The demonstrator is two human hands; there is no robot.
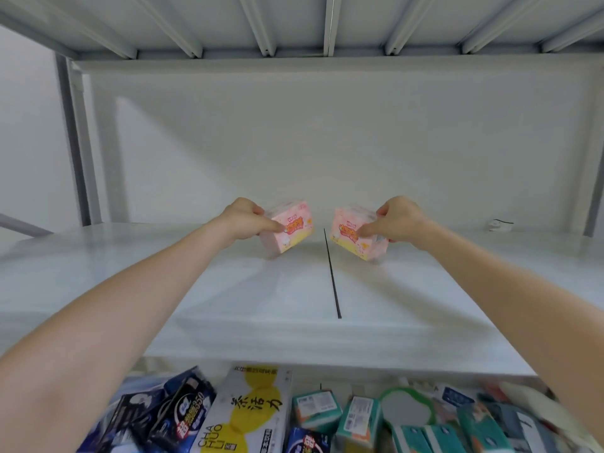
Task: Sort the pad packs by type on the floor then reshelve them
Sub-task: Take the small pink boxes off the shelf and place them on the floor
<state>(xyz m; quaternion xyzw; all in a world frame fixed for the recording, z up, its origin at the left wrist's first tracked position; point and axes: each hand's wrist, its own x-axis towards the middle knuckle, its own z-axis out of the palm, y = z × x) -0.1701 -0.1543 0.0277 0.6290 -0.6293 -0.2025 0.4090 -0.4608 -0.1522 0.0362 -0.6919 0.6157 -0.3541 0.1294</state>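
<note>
left hand (pixel 244 219): fingers curled round left pink pack (pixel 291 228), pack tilted, low corner at the shelf
right hand (pixel 397 220): grips right pink pack (pixel 354 235), also tilted
shelf (pixel 294 299): white, dark seam (pixel 332 276) between the packs
below shelf: dark blue packs (pixel 170 416), white-yellow pack (pixel 251 413), teal packs (pixel 356 420), jumbled

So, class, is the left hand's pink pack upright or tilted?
Tilted: the left hand grips the pink pack slanted, one corner lowest, near the shelf.
</note>
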